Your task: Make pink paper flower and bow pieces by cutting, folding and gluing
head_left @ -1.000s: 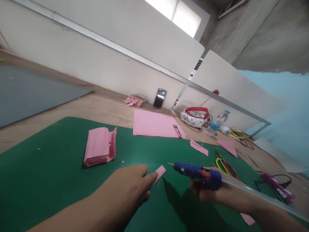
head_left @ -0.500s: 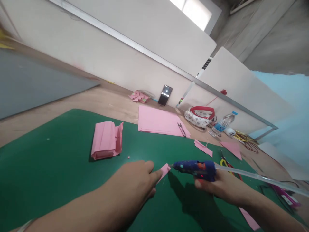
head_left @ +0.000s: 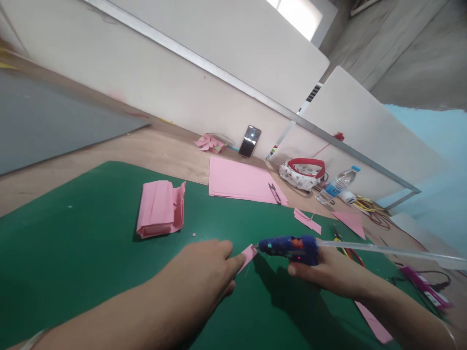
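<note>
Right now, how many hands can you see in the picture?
2. The left hand, near the middle over the mat, holds a pink strip. The right hand, farther right, grips the glue gun, which partly hides it. No others show.

- I have the packet (head_left: 156, 209) on the mat (head_left: 91, 248), left of my strip (head_left: 248, 257).
- My glue gun (head_left: 288, 248) is right of that strip.
- Behind, the paper stack (head_left: 241, 180) spans mat and counter (head_left: 168, 158).
- Farther back, left to right: phone (head_left: 250, 141), pouch (head_left: 297, 181), bottle (head_left: 335, 187).
</note>
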Tool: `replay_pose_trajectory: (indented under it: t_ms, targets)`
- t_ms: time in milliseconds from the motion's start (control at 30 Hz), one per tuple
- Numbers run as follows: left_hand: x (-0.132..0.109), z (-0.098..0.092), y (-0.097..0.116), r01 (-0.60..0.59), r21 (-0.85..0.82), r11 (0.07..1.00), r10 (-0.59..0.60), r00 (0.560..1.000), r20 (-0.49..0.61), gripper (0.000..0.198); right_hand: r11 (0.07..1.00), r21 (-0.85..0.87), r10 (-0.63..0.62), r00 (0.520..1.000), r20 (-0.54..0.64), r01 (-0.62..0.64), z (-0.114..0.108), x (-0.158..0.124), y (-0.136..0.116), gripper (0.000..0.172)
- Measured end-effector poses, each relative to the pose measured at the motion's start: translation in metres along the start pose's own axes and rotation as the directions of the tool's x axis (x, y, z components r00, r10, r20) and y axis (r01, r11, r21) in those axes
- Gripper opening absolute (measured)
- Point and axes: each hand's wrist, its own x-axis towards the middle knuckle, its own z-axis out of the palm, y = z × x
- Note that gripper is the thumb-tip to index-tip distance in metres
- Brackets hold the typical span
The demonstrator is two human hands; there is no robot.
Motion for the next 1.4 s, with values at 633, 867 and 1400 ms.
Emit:
replay_pose_trajectory:
  t_ms: [633, 867, 1400]
  targets:
    - [0.001, -0.004, 0.003, 0.005, 0.032, 0.999, -0.005, 1.000, -0.002, 0.043, 0.998, -0.050, 0.033, 0.998, -0.045, -0.036, 0.003, -0.003, -0.004, 0.032]
    - [0.002, -0.003, 0.001, 0.009, -0.007, 1.000, -0.009, 1.000, 0.009, 0.045, 0.997, -0.031, 0.069, 0.997, -0.026, -0.069, 0.005, -0.011, -0.004, 0.029]
    - [0.002, -0.005, 0.002, 0.025, -0.033, 0.999, -0.025, 1.000, 0.005, 0.044, 0.998, -0.041, 0.052, 0.994, -0.097, -0.057, 0.007, -0.005, 0.000, 0.033]
